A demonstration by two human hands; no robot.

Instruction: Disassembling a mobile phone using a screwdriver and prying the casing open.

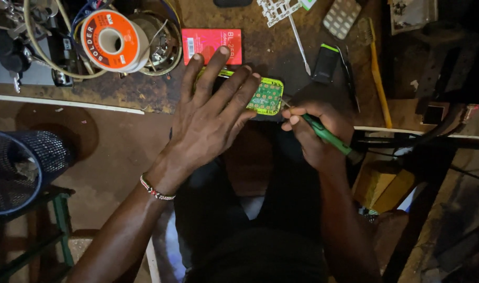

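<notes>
The left hand is pressing spread fingers flat on the green phone board; the right hand, fingers gripping a green screwdriver, is working its right end.

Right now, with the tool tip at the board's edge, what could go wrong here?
The left hand lies flat over the yellow-green phone board, which sits at the bench edge; a slip could push it off. The right hand holds the green-handled tool very close to the left fingertips, so a slip might jab them. Dim light hides the tip.
</notes>
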